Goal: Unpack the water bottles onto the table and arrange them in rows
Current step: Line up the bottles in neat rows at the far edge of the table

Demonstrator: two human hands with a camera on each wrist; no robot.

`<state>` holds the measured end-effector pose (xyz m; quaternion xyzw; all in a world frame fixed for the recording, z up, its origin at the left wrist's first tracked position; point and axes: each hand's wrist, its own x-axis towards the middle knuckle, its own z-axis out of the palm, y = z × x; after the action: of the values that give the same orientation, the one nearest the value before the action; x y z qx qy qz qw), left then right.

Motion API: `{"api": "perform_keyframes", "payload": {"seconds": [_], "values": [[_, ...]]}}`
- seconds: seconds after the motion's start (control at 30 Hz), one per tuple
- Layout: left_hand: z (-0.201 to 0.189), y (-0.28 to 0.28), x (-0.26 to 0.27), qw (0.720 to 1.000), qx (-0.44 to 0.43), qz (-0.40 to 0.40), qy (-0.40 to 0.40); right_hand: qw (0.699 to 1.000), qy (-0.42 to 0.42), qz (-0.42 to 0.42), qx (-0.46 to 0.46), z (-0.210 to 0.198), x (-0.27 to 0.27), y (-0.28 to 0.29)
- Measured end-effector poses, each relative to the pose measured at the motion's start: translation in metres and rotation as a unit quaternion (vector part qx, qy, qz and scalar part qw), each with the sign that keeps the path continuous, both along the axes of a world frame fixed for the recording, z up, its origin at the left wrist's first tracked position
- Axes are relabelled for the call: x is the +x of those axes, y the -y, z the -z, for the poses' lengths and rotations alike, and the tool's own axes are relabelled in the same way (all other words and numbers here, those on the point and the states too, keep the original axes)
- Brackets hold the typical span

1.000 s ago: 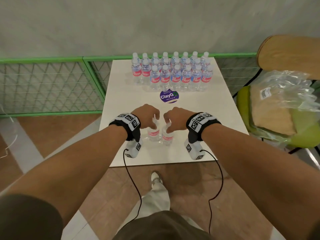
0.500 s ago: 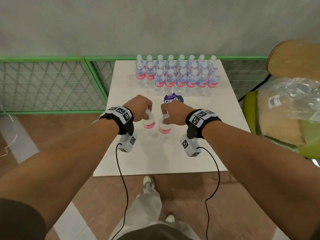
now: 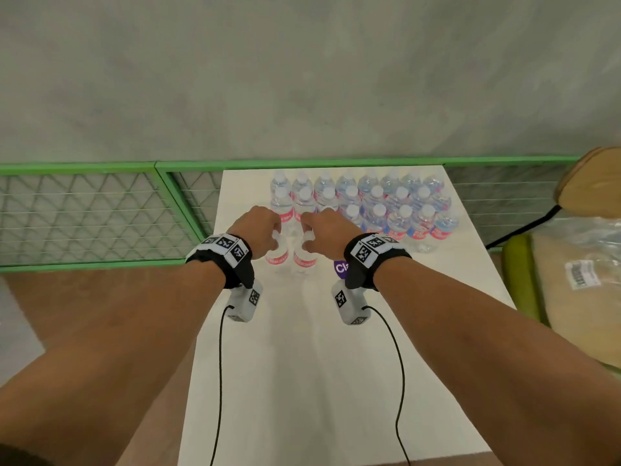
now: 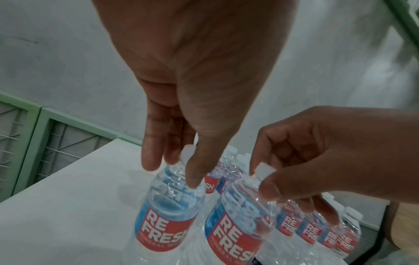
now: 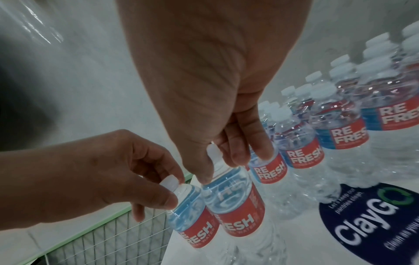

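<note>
Head view: The left hand (image 3: 261, 230) and the right hand (image 3: 325, 233) each pinch one water bottle by the neck, just below the cap. The left bottle (image 3: 277, 256) and the right bottle (image 3: 305, 258) stand side by side over the white tabletop (image 3: 302, 381), at the left end of the front row of the arranged bottles (image 3: 386, 203). Whether their bases touch the tabletop cannot be told. A purple sticker (image 3: 340, 268) lies just right of the pair.

Left wrist view: The fingers (image 4: 192, 172) of the left hand close round the neck of the left bottle (image 4: 167, 213); its cap shows between them. The right bottle (image 4: 238, 229) stands just beside it, label forward.

Right wrist view: The right hand (image 5: 226, 143) grasps the neck of its bottle (image 5: 235, 200). The front row (image 5: 301, 141) runs off to the right, a gap apart.

Procedure, as judged: Keep both bottles upright. Line them up with the front row and close the gap to the neighbouring bottle. Seat both bases flat before letting go. Release straight upward so that the fingers do not clip adjacent caps; the bottles stand close and one tipping could topple others.
</note>
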<state>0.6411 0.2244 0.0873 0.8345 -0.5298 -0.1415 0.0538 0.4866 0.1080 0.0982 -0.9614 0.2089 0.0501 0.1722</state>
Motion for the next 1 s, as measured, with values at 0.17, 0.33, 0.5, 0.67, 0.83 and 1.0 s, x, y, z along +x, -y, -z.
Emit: {"api": "perform_keyframes", "payload": {"seconds": [0.17, 0.33, 0.5, 0.67, 0.83, 1.0], "values": [[0.008, 0.021, 0.022, 1.000, 0.004, 0.001, -0.014, 1.000, -0.015, 0.002, -0.027, 0.012, 0.032, 0.020], [0.009, 0.035, 0.028, 1.000, 0.003, 0.002, -0.025, 0.999, -0.034, 0.001, -0.042, 0.019, 0.046, 0.029], [0.012, 0.046, 0.031, 1.000, -0.004, -0.001, -0.019, 0.998, -0.035, 0.003, -0.054, 0.021, 0.057, 0.037], [0.015, 0.052, 0.039, 1.000, -0.011, -0.005, -0.025, 0.998, -0.031, 0.001, -0.062, 0.021, 0.065, 0.045], [0.019, 0.051, 0.042, 1.000, -0.013, 0.003, -0.020, 0.997, -0.029, -0.003, -0.076, 0.023, 0.066, 0.048], [0.029, 0.045, 0.047, 0.999, -0.019, -0.020, -0.041, 0.996, -0.024, -0.008, -0.082, 0.026, 0.064, 0.050]]}}
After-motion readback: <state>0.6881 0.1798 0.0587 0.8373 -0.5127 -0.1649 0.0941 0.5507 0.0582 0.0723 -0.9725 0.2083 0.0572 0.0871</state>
